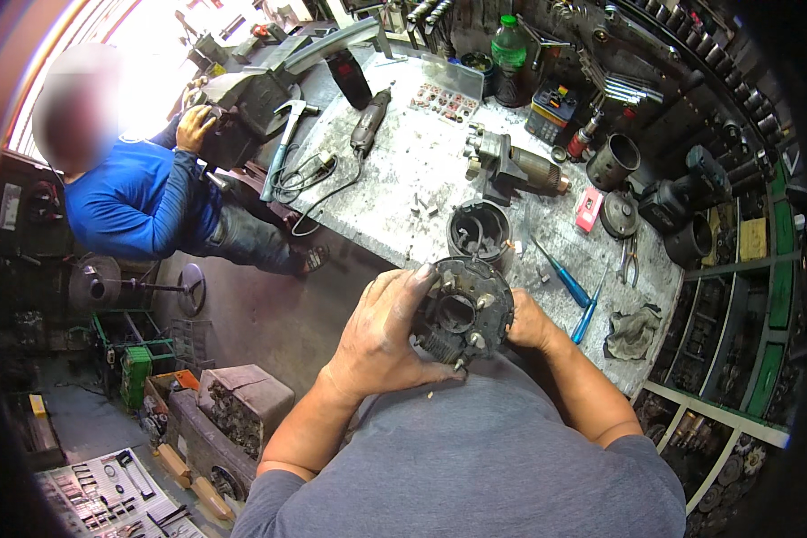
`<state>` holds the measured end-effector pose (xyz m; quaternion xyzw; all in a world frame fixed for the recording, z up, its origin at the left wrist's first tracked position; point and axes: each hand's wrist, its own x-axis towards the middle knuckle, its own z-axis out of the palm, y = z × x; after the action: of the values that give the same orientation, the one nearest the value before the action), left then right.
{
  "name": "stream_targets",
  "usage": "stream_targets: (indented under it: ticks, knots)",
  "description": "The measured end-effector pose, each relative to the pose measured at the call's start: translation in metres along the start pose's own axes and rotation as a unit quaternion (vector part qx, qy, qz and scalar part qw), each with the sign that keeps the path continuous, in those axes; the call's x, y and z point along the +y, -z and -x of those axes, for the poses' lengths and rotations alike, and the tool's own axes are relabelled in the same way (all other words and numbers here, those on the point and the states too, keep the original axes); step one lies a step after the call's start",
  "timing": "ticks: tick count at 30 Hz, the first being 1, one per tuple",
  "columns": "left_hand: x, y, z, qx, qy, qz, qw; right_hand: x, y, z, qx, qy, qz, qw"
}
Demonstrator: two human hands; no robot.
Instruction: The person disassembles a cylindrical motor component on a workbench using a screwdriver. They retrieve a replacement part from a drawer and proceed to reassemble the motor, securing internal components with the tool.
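"Head view: where do you have the round metal part (500, 309), and how well?"

"You hold it up in front of your chest, its open face with the middle hole turned toward you. Your left hand (377, 336) wraps its left side, digits spread wide, one along the upper edge and one under the lower. Your right hand (529, 323) meets the right edge, but its fingers are partly hidden, so you can't tell how tightly they close."

"How will it handle for you?"

"Judging by its look, it should feel heavy for its size, stiff and perhaps slick with grime. The pale posts (485, 300) on its face look like the parts you could bend. You'd do best to hold the outer rim from both sides and leave those posts free of pressure."

"And what have you got around it?"

"Just beyond it, on the bench (381, 206), you have a dark can (453, 235) with wires inside. Farther back lies a motor core (535, 168) with copper windings. To your right are two blue screwdrivers (569, 284) and a crumpled rag (632, 334). Over to the left you have a corded power tool (368, 125), a hammer (276, 161), and, well apart from you, a co-worker (125, 202) in a blue shirt, at the bench's far side."
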<state>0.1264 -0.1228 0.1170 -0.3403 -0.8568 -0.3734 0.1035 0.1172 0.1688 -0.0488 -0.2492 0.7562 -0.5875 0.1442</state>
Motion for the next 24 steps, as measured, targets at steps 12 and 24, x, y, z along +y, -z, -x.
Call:
stream_targets:
  ticks: [12,24]
  knots:
    - [0.011,0.007,-0.023,-0.094,0.107,-0.019,0.99,0.034,-0.037,0.003,-0.046,-0.02,-0.043,0.998]
    - [-0.001,0.0,-0.014,-0.164,0.277,-0.027,0.946,0.059,-0.059,0.014,-0.14,-0.108,-0.098,0.979]
